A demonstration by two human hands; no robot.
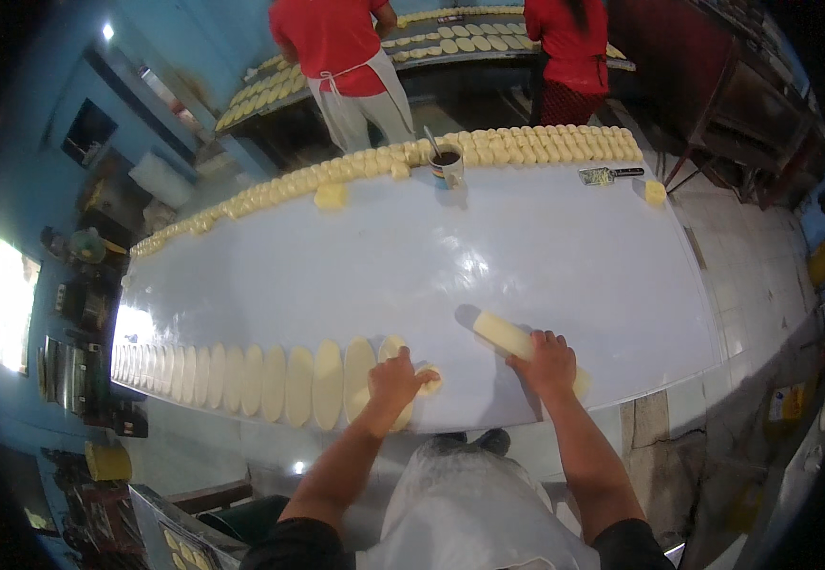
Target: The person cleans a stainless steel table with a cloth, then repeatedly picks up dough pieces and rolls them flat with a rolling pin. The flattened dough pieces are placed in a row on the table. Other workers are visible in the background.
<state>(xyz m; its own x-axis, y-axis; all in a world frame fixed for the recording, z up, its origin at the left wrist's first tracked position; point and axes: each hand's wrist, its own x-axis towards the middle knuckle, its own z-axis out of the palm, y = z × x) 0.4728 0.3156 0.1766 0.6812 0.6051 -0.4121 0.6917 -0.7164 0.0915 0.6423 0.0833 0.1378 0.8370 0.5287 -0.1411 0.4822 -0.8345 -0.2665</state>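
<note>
My right hand (547, 363) is wrapped round a pale cylindrical rolling pin (502, 334), which lies slanted above the table with its far end to the left. My left hand (395, 385) is at the right end of a row of flattened dough ovals (328, 383), fingers curled down over the last dough oval (392, 345). A small dough piece (429, 380) shows by the left thumb, and the fingers seem closed on it, partly hiding it. The ovals lie side by side along the table's near edge.
Rolled dough pieces (546, 144) line the white table's (355, 275) far edge. Near them are a mug (447, 169) with dark contents and a handle, yellow blocks (331, 197), and a black-handled grater (610, 176). Two people in red tops (329, 38) stand at a farther dough-covered table.
</note>
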